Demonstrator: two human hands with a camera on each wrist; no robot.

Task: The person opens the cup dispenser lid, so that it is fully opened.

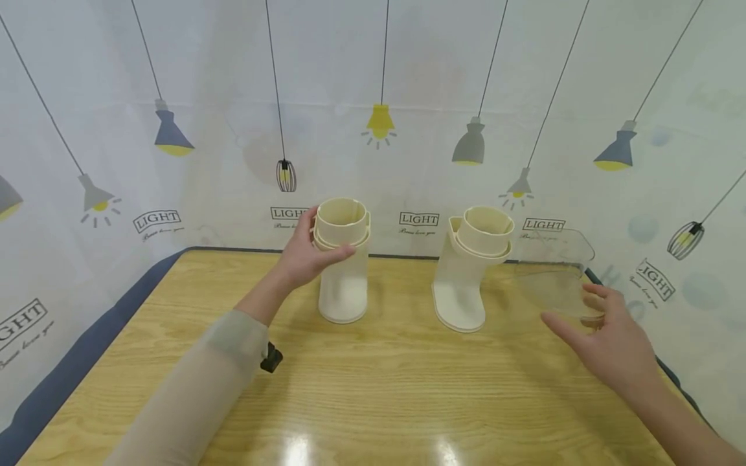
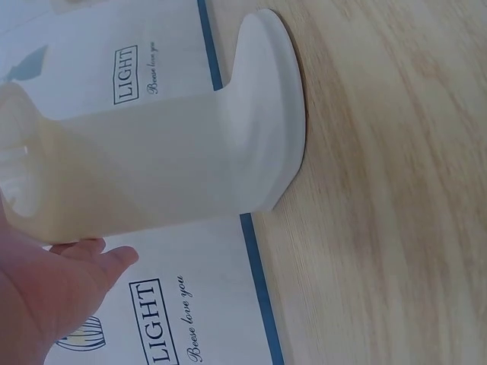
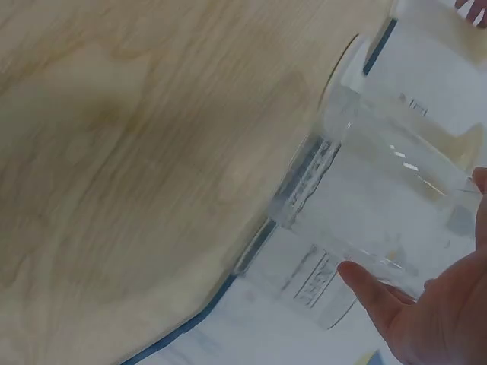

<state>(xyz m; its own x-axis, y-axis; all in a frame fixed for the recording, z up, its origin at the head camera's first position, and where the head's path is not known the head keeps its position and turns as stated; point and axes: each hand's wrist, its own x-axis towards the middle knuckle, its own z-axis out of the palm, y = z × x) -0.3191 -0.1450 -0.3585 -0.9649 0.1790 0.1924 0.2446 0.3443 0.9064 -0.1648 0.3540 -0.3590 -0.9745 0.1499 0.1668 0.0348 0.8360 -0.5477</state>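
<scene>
Two cream plastic stands, each with a round open ring on top and a flat rounded foot, are upright on the table in the head view. The left hand point(image 1: 305, 255) grips the left stand point(image 1: 344, 291) around its upper part, thumb across the front below the ring. In the left wrist view that stand point(image 2: 152, 163) appears sideways, its foot on the wood. The right hand point(image 1: 618, 343) holds a clear plastic container point(image 1: 553, 285) to the right of the other stand point(image 1: 460, 285). Seen from the right wrist, the see-through container point(image 3: 380, 182) lies between thumb and fingers; its far parts are hard to make out.
The wooden table point(image 1: 373, 388) has a dark blue border along its back edge. Behind it hangs a pale cloth point(image 1: 350, 65) printed with lamps and lettering. A small black clip point(image 1: 271, 358) shows by the left sleeve.
</scene>
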